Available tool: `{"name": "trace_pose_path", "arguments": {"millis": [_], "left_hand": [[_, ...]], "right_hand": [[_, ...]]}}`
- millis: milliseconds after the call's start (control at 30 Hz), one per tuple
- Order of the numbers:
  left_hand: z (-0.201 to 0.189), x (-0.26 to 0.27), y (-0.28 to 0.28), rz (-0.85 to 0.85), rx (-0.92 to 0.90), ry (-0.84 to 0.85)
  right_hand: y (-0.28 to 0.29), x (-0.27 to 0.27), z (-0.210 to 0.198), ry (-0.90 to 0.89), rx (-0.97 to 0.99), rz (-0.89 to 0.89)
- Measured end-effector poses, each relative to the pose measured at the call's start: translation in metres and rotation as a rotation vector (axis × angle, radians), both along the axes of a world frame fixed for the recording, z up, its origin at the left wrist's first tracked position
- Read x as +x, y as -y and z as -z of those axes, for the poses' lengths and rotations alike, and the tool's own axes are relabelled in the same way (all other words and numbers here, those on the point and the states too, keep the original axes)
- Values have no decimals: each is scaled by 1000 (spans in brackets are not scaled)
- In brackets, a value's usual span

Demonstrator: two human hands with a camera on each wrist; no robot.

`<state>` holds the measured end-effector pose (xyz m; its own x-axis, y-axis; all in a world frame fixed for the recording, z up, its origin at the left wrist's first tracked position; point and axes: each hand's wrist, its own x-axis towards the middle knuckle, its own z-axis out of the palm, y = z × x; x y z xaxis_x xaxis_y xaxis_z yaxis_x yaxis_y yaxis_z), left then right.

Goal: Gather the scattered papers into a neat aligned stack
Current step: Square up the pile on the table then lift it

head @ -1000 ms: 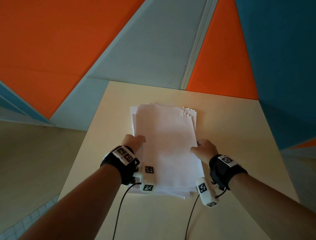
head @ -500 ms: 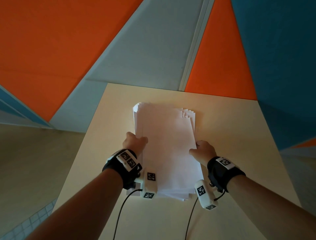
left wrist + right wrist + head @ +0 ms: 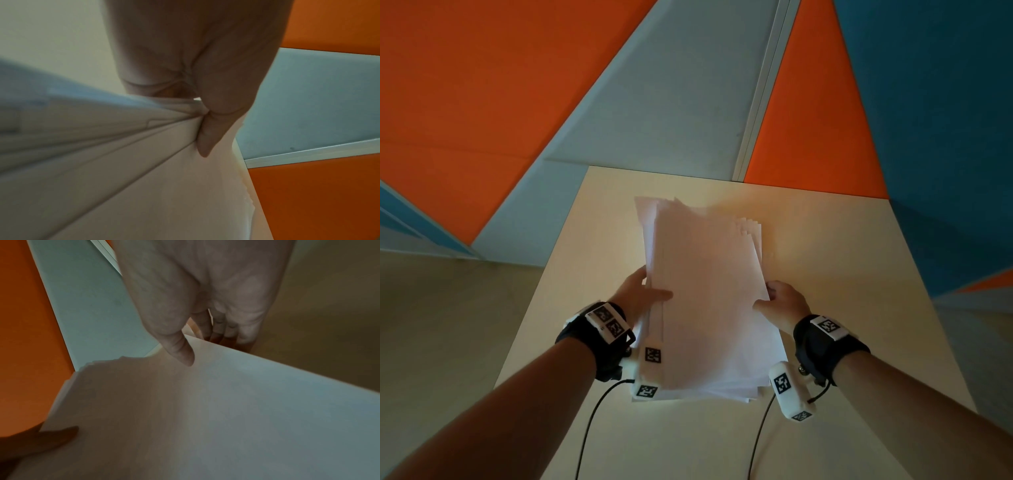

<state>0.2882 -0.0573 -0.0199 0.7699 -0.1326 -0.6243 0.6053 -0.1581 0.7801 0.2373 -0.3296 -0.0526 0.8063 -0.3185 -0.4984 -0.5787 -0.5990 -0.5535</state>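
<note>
A stack of white papers (image 3: pixel 709 294) is held above the beige table (image 3: pixel 842 308), its sheets fanned unevenly at the far end and along the left side. My left hand (image 3: pixel 643 294) grips the stack's left edge, thumb on top and fingers underneath; the left wrist view shows the sheets (image 3: pixel 123 162) bunched under the thumb (image 3: pixel 207 138). On the right edge my right hand (image 3: pixel 777 301) pinches the papers (image 3: pixel 205 410), thumb (image 3: pixel 180 350) on the top sheet and fingers below. The left thumb (image 3: pixel 51 438) shows in the right wrist view at the stack's far edge.
The table stands against a wall of orange (image 3: pixel 482 85), grey and blue (image 3: pixel 935 102) panels. Beige floor (image 3: pixel 441 325) lies to the left of the table. Black cables (image 3: pixel 589 428) hang from both wrist cameras over the near tabletop.
The stack has risen off the table and tilted up at its far end. Both hands moved forward with it, and the left side sheets have fanned out more.
</note>
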Motion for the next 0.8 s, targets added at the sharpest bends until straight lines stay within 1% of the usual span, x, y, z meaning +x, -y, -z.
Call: {"name": "trace_pose_path", "arguments": {"millis": [133,200,267,333,400,467,533,600,733,800], "left_hand": [[-4,-9,-4,54,-78,72],[-13,-14,-6,66,-104,125],[-23,-20,-9,78,-131,175],[-36,-27,-13,91,-154,225],[-48,-34,-16,96,-153,280],[-59,-40,-19,95,-172,327],[-70,-46,-21,109,-196,370],[-79,-52,-22,145,-205,431],[-88,-62,-28,147,-218,529],[-83,-67,-31,145,-195,534]], "right_hand": [[2,-5,0,46,74,3],[6,-8,0,34,156,38],[11,-12,-3,33,252,118],[17,-17,-6,72,407,219],[19,-23,-19,139,603,311],[17,-28,-37,224,804,342],[12,-33,-62,303,919,298],[5,-41,-90,345,936,238],[1,-58,-125,492,686,109],[-1,-67,-128,569,646,81]]}}
